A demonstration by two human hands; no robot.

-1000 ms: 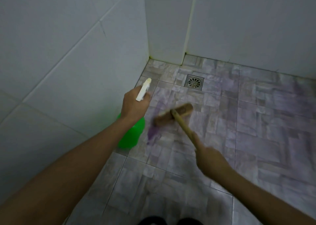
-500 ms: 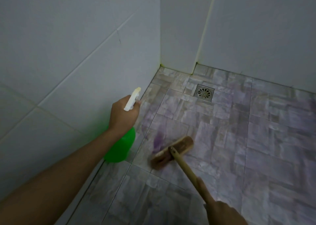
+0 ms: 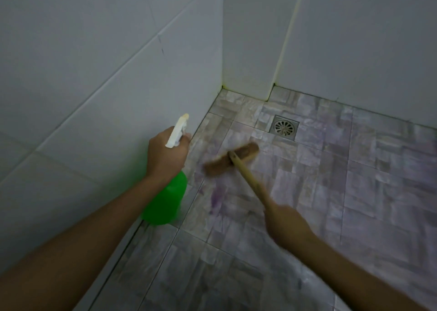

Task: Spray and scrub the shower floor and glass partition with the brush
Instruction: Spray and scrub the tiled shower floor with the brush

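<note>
As the scrubbing brush (image 3: pixel 230 160) has a long wooden handle and a flat wooden head with bristles under it, it is judged to be stiff and rather light, so that it can be pushed and pulled with one hand only; on a wet floor the head may slide easily, and the handle may become slippery when cleaner reaches it. The best place to hold it seems to be the near end of the handle, where the longest reach is given. It is held exactly there by the right hand (image 3: pixel 287 224), whose fingers are closed around the handle, although the hand is blurred and the single fingers cannot be told. The brush head is laid on the shower floor (image 3: pixel 369 192), between the wall on the left and the drain (image 3: pixel 284 127), which is just beyond it on the far side. A purple stain (image 3: pixel 216 198) is seen on the tiles just on the near side of the head. The green spray bottle (image 3: pixel 166 201) is judged to be light plastic, a little soft at the body, and it is best taken at the neck under the white trigger head (image 3: pixel 177 132). It is gripped there by the left hand (image 3: pixel 166 158), closed tightly around the neck, and it is kept above the floor, close to the white tiled wall (image 3: pixel 94 74). No glass partition is visible here.
</note>
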